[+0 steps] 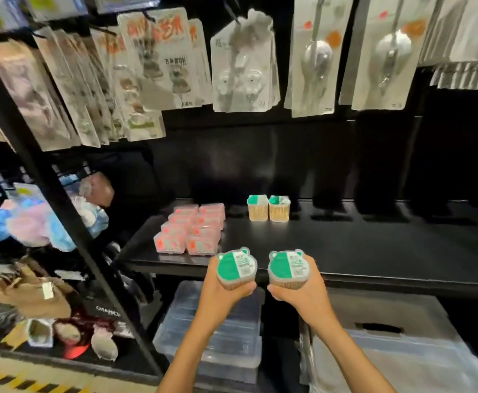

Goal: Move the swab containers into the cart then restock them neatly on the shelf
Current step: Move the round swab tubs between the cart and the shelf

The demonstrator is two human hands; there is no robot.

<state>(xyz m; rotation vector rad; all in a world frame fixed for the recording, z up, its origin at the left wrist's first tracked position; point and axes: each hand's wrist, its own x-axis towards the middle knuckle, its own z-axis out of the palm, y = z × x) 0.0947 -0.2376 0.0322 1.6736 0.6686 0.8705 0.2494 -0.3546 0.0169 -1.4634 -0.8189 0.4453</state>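
Swab tubs: two in hand, two already on the shelf (pixel 345 245). Left hand (pixel 220 290) is wrapped round one tub (pixel 236 268) from below & behind, thumb curled across the near side, fingers closed on the wall; green/white bear-ear lid faces up. Right hand (pixel 303 293) grips the other tub (pixel 288 269) the same way, thumb under the near edge, lid up too. Both tubs are held side by side, close but apart, just over the shelf's front edge, not resting on it. The two shelved tubs (pixel 269 208) stand upright toward the back, touching or nearly so, green lids on top, swab sticks showing thru the clear walls. Left of them, a block of pink boxes (pixel 189 231) in two rows running front to back. Rest of the black shelf to the right is bare. Carded packs (pixel 243 63) hang above. Under the shelf: clear bin (pixel 212 336) w/ lid on the left, grey crate (pixel 388 316) on the right. Cart can't be made out
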